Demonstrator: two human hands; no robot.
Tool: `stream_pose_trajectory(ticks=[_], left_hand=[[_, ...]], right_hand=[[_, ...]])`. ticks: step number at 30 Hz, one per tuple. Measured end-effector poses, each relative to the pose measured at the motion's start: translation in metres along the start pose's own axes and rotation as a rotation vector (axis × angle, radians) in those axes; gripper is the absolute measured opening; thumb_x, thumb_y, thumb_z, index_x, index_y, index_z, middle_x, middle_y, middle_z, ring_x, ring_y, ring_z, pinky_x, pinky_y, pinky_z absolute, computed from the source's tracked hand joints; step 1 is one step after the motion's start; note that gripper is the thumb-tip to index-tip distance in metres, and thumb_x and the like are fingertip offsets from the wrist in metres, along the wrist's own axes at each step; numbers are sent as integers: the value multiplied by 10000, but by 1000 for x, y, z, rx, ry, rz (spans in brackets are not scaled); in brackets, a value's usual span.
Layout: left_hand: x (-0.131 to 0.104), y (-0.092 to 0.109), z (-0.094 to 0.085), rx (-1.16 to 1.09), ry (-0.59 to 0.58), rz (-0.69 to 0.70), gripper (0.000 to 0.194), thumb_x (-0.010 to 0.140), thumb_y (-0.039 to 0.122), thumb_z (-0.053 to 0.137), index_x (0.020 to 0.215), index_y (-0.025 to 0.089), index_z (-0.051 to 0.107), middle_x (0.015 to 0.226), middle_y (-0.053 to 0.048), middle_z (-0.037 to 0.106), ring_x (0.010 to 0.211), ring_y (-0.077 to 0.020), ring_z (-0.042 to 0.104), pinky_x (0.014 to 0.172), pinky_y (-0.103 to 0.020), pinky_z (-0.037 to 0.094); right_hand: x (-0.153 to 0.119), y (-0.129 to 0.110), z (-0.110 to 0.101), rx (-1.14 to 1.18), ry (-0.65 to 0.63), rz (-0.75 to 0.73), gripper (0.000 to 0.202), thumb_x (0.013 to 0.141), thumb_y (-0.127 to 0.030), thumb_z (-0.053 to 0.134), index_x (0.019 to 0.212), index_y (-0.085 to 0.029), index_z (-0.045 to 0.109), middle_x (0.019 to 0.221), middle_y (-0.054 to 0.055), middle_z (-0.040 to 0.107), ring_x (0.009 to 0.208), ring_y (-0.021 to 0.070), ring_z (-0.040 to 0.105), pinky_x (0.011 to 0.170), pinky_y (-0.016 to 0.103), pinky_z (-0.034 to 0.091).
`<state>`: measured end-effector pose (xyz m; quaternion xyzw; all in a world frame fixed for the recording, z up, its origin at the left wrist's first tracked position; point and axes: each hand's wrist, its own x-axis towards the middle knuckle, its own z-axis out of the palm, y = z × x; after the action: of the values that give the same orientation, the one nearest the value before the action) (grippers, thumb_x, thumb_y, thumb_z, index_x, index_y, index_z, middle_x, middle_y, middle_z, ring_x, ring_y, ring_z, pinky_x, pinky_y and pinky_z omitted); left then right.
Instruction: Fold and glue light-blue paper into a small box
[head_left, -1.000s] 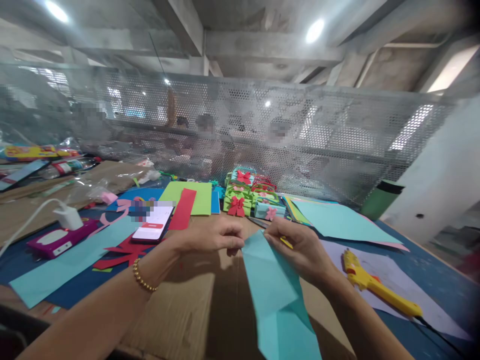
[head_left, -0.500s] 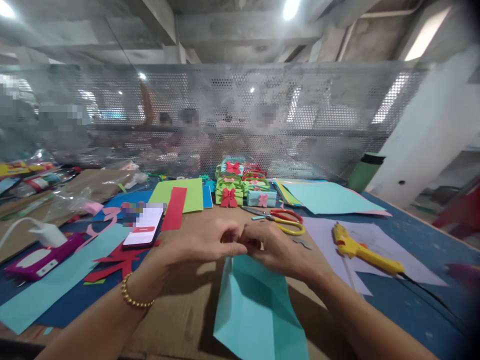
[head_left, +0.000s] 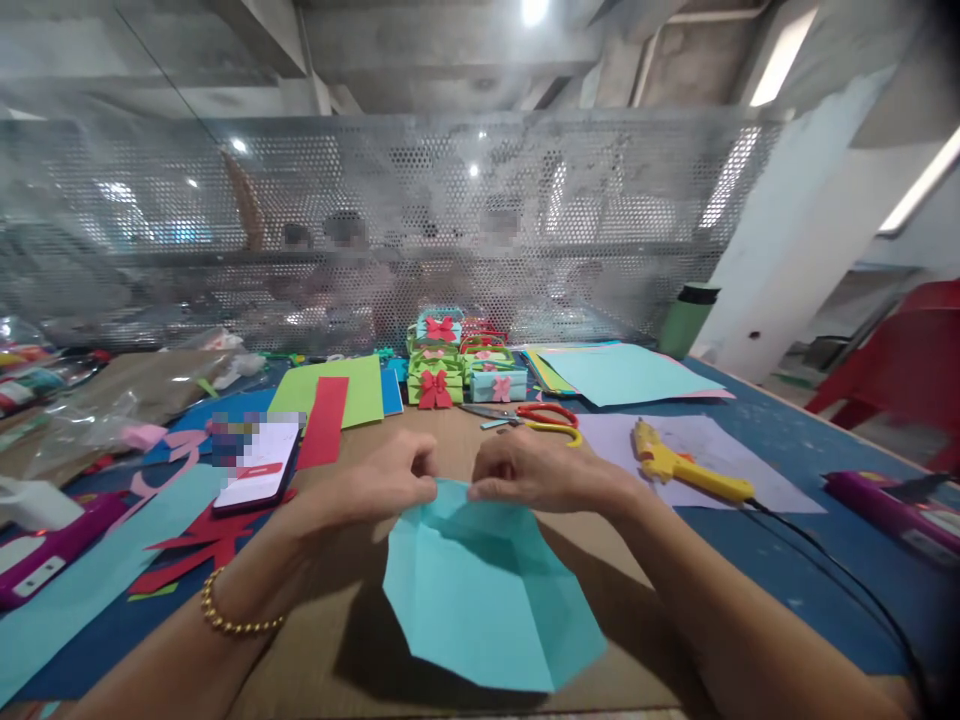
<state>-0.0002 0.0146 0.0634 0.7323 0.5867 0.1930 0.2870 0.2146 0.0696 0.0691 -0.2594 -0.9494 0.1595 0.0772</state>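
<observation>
A creased teal paper sheet (head_left: pixel 480 600) slopes down over brown cardboard in front of me. Its far edge is pinched at the left by my left hand (head_left: pixel 386 475), which wears a gold bead bracelet (head_left: pixel 240 620) at the wrist. My right hand (head_left: pixel 536 470) grips the same far edge a little to the right, fingers curled and thumb on the paper. A short stretch of the edge shows between the two hands. Scissors with red and yellow handles (head_left: pixel 551 415) lie just beyond my right hand.
Small paper boxes with bows (head_left: pixel 435 385) are stacked at the back. A phone (head_left: pixel 259 465) and red strip (head_left: pixel 322 425) lie left. To the right are a yellow glue gun (head_left: pixel 690 470) with its cord, a green bottle (head_left: pixel 686 320) and a purple power strip (head_left: pixel 900 510).
My hands have moved apart along the paper's far edge. The sheet is spread wider and its near edge has come up into view. The whole view has shifted to the right.
</observation>
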Motion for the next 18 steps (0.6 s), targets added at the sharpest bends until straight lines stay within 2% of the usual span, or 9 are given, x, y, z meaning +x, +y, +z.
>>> stream_pose_trajectory(ticks=[2,4,8,13,16,18], left_hand=[[0,-1,-2,11,16,-22,62,606,189,539,657,190,503,624,45,503,596,-126,456,503,-258,296],[0,-2,-2,35,29,-23,66,611,183,539,650,196,487,620,44,498,590,-125,449,498,-262,286],[-1,-1,0,71,14,0,91,623,155,532,675,200,472,639,39,494,597,-123,444,505,-261,283],[-4,3,6,-4,-106,102,223,735,245,577,925,159,654,753,-1,603,670,-144,520,577,-255,363],[-7,6,10,39,-211,137,205,802,301,568,826,155,709,676,11,588,621,-126,482,556,-250,320],[-9,7,11,101,-208,189,206,824,282,553,757,158,703,629,21,551,593,-115,447,544,-251,285]], right_hand=[[-3,3,-3,-32,-49,33,181,795,-331,748,754,-157,721,677,-14,633,573,94,487,509,230,264],[-4,2,-4,-67,-81,59,121,748,-247,754,690,-161,693,630,-26,601,550,91,456,503,242,238],[-4,-2,-3,-116,-114,76,117,757,-171,692,652,-167,640,603,-41,545,529,85,394,513,257,218],[-3,-8,0,-118,-141,56,144,750,-172,709,640,-172,616,596,-44,511,542,93,391,515,257,225],[-3,-12,5,-80,-158,26,156,756,-196,723,644,-178,617,606,-46,501,557,95,405,512,247,231],[-4,-14,7,-44,-168,19,187,769,-214,732,630,-177,613,581,-52,480,550,92,406,506,237,233]])
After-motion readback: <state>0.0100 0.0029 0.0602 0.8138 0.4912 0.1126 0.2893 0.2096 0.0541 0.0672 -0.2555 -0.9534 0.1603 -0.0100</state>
